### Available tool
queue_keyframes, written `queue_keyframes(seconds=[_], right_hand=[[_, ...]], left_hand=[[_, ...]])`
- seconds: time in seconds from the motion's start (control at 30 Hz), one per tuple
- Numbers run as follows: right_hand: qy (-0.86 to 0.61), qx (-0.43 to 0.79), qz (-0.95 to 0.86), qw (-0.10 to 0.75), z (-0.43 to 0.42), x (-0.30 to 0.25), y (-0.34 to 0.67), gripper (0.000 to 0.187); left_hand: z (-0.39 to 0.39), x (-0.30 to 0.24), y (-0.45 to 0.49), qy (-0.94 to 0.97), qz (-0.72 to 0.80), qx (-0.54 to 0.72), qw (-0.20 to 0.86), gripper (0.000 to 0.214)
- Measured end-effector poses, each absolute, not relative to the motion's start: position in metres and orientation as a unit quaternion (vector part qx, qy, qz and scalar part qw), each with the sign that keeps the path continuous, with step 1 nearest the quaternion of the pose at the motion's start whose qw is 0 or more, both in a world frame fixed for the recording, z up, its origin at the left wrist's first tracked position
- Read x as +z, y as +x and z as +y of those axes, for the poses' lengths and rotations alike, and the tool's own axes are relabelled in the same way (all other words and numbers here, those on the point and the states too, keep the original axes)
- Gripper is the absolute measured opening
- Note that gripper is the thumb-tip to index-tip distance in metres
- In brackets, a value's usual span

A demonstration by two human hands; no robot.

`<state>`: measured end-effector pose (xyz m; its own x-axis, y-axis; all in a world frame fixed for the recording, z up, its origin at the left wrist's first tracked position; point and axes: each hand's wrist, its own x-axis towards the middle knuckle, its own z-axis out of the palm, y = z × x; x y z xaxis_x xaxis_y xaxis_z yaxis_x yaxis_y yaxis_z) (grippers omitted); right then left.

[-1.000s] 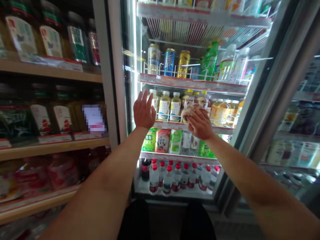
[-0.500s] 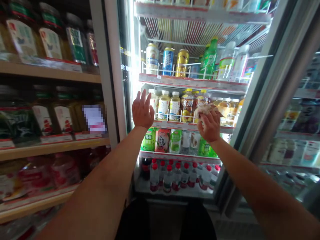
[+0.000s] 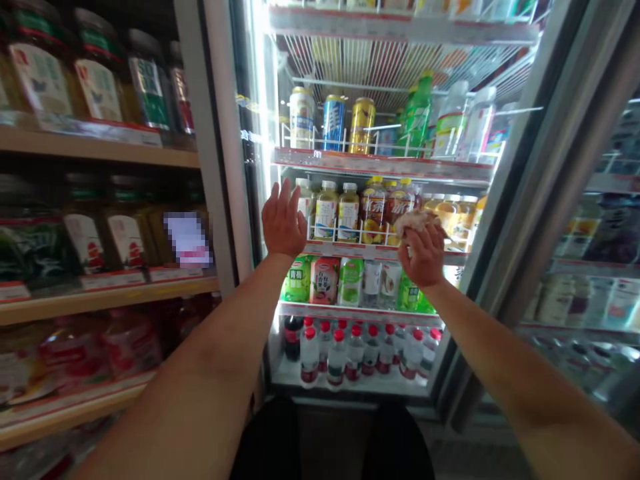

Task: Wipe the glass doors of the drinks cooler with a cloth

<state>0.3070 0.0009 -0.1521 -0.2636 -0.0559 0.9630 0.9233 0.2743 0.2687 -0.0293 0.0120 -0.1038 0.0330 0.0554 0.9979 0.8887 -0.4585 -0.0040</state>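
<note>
At the left side of the lit drinks cooler, my left hand [image 3: 284, 219] is raised with its fingers stretched out and nothing in it. It covers part of a white-capped bottle, near two tea bottles [image 3: 326, 210] with pale labels. My right hand [image 3: 424, 253] is closed around a crumpled pale cloth [image 3: 414, 222], in front of the middle shelf. Behind the cloth are dark iced tea bottles [image 3: 374, 210] with yellow caps and several orange drink bottles [image 3: 449, 212]. Whether either palm touches a glass pane is hard to tell.
Cans [image 3: 363, 125] and a green bottle [image 3: 423, 105] stand on the shelf above. Green and red drink packs [image 3: 324, 280] sit below, over red-capped water bottles [image 3: 337, 360]. Wooden shelves [image 3: 100, 148] with bottles flank the left; a metal door frame [image 3: 537, 220] rises at right.
My right hand, with the cloth, has shifted slightly right and down. My left hand has stayed in nearly the same place, fingers still spread.
</note>
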Motion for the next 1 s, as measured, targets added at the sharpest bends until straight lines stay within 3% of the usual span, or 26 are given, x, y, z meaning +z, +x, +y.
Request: queue_keyframes(seconds=[0.23, 0.47, 0.67, 0.87, 1.0], right_hand=[[-0.232, -0.508, -0.774, 0.298, -0.006, -0.15, 0.327, 0.032], [-0.313, -0.56, -0.616, 0.457, -0.003, -0.151, 0.322, 0.028], [-0.258, -0.563, -0.684, 0.385, -0.008, -0.151, 0.328, 0.025], [-0.358, -0.526, -0.575, 0.514, 0.005, -0.155, 0.332, 0.034], [-0.374, -0.528, -0.526, 0.553, 0.011, -0.169, 0.326, 0.036]], left_hand=[[0.012, -0.104, -0.029, -0.628, -0.372, -0.585, 0.353, 0.056], [0.014, -0.105, -0.031, -0.633, -0.377, -0.579, 0.35, 0.057], [0.015, -0.105, -0.031, -0.631, -0.369, -0.584, 0.353, 0.057], [0.016, -0.105, -0.032, -0.626, -0.37, -0.575, 0.375, 0.057], [0.016, -0.106, -0.032, -0.621, -0.379, -0.563, 0.393, 0.056]])
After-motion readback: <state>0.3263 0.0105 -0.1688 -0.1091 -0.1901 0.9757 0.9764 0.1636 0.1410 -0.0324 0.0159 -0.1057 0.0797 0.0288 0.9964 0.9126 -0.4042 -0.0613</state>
